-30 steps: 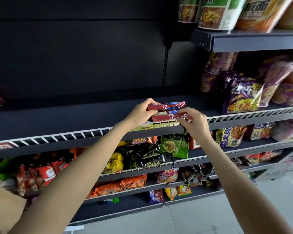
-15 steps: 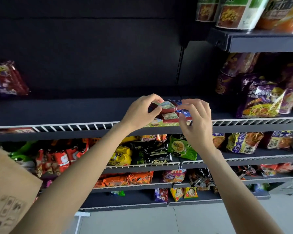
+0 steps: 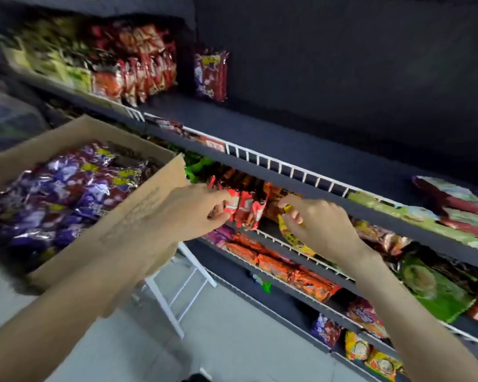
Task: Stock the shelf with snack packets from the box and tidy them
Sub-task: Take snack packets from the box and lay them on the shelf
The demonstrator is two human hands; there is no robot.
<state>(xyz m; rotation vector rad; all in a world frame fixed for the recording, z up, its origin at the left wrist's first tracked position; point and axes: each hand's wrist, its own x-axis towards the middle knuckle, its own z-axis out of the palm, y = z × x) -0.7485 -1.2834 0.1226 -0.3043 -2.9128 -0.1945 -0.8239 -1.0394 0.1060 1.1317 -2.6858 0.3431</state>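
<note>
**Head view: both hands out in front of the red packets, box of purple packets at the left**

Head camera looks down and sideways along a dark shelf unit (image 3: 301, 150) with white wire rails (image 3: 284, 166) on its front edges. The picture is smeared, most of all at the left.

The cardboard box (image 3: 149, 199) sits at the left, open-topped, plain brown, raised on a white frame (image 3: 177, 293). It is filled with snack packets (image 3: 64, 188): glossy, crinkled foil, mostly purple with red and yellow patches, lying loose and overlapping. One packet of that same purple and red look stands upright, alone, on the upper shelf (image 3: 210, 75), to the right of a row of red and green bags (image 3: 138, 64).

The left hand (image 3: 193, 213) reaches across the box's near corner, its fingers curled loosely; blur hides whether they touch the upright red packets (image 3: 246, 210) on the shelf below the railed one, so its grip cannot be told. The right hand (image 3: 320, 224) is just to the right of those red packets, its fingers bent inward with the tips drawn near one another in front of a yellow packet (image 3: 290, 235); whether it pinches that packet cannot be told either.

At the far right of the railed shelf lie flat red and green packs (image 3: 453, 205). Lower shelves carry orange packets (image 3: 273, 266) and a large green bag (image 3: 431, 285).
</note>
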